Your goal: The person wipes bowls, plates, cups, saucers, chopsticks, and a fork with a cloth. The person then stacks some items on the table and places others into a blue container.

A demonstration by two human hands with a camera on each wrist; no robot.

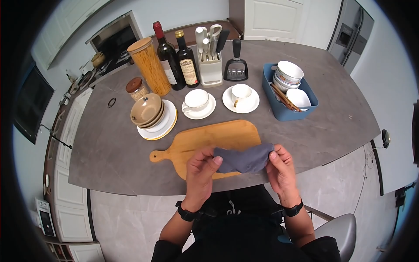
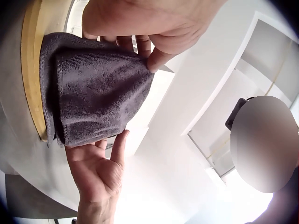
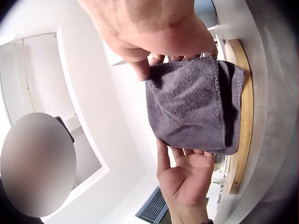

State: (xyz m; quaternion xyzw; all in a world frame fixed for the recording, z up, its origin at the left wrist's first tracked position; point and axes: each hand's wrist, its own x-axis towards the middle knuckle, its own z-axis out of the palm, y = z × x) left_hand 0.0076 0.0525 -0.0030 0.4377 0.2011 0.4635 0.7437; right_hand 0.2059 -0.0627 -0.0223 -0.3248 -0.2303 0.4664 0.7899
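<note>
A folded dark grey cloth [image 1: 244,160] is stretched between the two hands over the front part of a wooden cutting board [image 1: 209,139]. The left hand [image 1: 201,174] pinches its left end between thumb and fingers, and the right hand [image 1: 281,170] pinches the right end the same way. In the left wrist view the cloth [image 2: 98,91] hangs in layers with stitched edges, beside the board's edge [image 2: 32,74]. The right wrist view shows the cloth [image 3: 187,102] held at both ends, its layers slightly apart.
Behind the board stand two cups on saucers [image 1: 198,112] [image 1: 248,106], stacked bowls on plates [image 1: 173,124], two bottles [image 1: 169,59] [image 1: 187,65], a pasta jar [image 1: 152,70] and a knife block [image 1: 211,72]. A blue basket [image 1: 271,98] with bowls stands at the right.
</note>
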